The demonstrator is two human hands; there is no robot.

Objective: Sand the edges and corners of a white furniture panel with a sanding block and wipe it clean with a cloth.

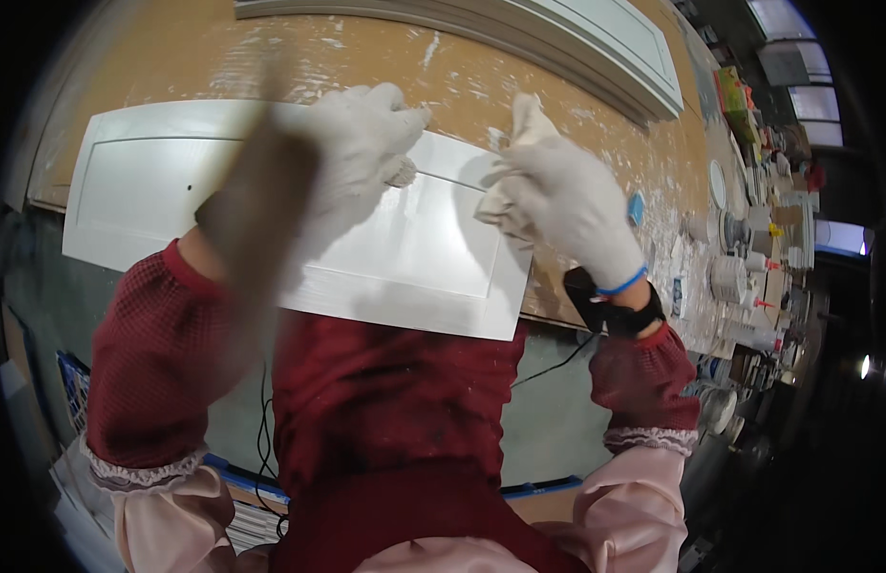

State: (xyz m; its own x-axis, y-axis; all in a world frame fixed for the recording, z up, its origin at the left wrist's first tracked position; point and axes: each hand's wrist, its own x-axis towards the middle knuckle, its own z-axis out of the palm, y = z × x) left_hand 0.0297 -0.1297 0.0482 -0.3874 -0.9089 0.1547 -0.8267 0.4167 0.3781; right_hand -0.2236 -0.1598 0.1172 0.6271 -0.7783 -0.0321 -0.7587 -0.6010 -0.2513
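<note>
- One flat white-painted rectangular cabinet panel with a recessed centre field (424,258) lies across the near edge of the paint-spattered brown workbench (204,57), its near-right corner overhanging that edge.
- The left hand (362,143), in a white knitted glove, rests over the panel's far edge near its middle, fingers curled around a small pale rounded pad (402,173) that peeps out below the knuckles; what kind of pad it is cannot be told.
- A blurred brown streak crosses the panel's left half in front of that arm; it is too smeared to identify.
- The right hand (562,205), also white-gloved, sits at the panel's right end, bunched closed on a crumpled white cloth (495,205) pressed against the surface.
- Judging by its look, the panel's face already reads evenly white and smooth, with a small dark dot in its left part; both hands are at the right half, so that part seems to be the part in work, and how much remains cannot be told.
- Count: two gloved hands, one pad, one cloth, one panel in hand, and one second grey-white moulded panel (596,48) lying beyond it on the bench.
- Right of the panel, a cluster of small paint jars and pots (739,267) crowds the bench end.
</note>
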